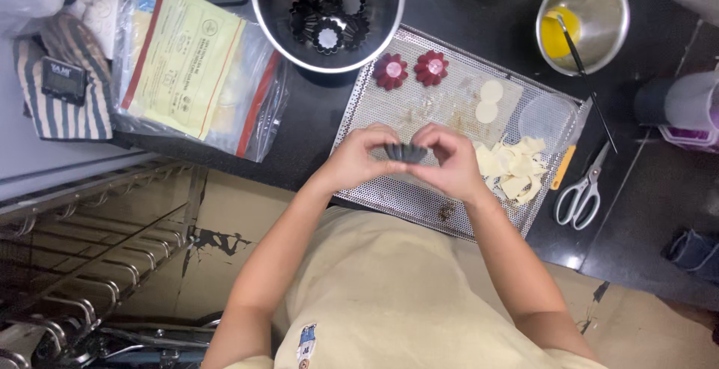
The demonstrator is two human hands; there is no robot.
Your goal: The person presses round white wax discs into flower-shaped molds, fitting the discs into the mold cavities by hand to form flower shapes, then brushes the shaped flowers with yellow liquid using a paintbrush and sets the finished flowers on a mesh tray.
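- Black tabletop, pretty crowded, runs across the top of the view, with a perforated metal tray sitting on it at an angle.
- Both hands meet over the tray's near edge: left hand and right hand are pinched shut on a small dark fluted mould, held between the fingertips just above the tray.
- On the tray: two red fluted moulds side by side at the far end, two pale dough rounds, and a heap of pale dough scraps just right of the hands.
- Steel bowl beyond the tray holds more dark moulds.
- Smaller metal bowl with yellow liquid and a brush sits far right; scissors lie beside the tray.
- Zip bag with a printed sheet lies left, next to a striped cloth.
- Below the tabletop edge there's worn flooring and a wire rack on the left.
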